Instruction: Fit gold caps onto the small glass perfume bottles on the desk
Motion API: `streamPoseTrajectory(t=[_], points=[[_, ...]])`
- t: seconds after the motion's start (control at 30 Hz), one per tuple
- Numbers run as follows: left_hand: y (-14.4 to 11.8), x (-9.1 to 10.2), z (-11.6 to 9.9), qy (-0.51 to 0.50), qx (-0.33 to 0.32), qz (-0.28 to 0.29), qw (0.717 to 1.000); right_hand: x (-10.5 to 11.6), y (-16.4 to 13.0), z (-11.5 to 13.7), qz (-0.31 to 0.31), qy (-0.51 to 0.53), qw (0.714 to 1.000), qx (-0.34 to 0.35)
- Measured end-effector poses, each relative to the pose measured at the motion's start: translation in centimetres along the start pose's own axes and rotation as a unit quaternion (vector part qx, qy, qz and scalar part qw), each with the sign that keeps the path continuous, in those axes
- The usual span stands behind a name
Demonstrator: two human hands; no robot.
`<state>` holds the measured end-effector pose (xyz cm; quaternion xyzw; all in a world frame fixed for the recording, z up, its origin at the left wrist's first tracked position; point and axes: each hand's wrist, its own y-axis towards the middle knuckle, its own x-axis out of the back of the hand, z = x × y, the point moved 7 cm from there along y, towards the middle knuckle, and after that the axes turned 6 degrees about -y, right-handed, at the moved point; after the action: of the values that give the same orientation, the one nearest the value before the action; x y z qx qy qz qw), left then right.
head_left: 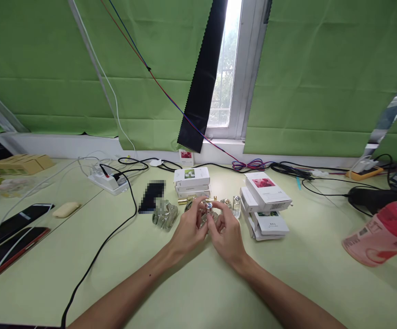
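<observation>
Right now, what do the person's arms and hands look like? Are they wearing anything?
Both arms are bare as far as the picture shows: no sleeves, no gloves. The left hand and right hand show no rings, watch or bracelet. The arms are slim and reach in from the bottom edge.

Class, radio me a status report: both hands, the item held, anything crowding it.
Left hand and right hand both closed on small glass perfume bottle, silver cap up. Loose bottles left of hands, stacked perfume boxes right. Black cable clear of hands.

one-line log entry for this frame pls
left hand: holds small glass bottle | right hand: on same bottle | boxes behind
</observation>
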<state>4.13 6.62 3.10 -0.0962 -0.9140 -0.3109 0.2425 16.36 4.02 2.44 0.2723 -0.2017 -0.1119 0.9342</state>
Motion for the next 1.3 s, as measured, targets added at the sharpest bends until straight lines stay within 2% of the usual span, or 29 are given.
streamPoseTrajectory(t=[0.8, 1.3], points=[[-0.1, 0.02, 0.06, 0.01, 0.013, -0.012, 1.0, -0.35, 0.09, 0.04, 0.03, 0.009, 0.999, 0.018], [-0.25, -0.16, 0.44, 0.025, 0.014, -0.016, 0.999, -0.02, 0.31, 0.35, 0.017, 0.023, 0.999, 0.016]])
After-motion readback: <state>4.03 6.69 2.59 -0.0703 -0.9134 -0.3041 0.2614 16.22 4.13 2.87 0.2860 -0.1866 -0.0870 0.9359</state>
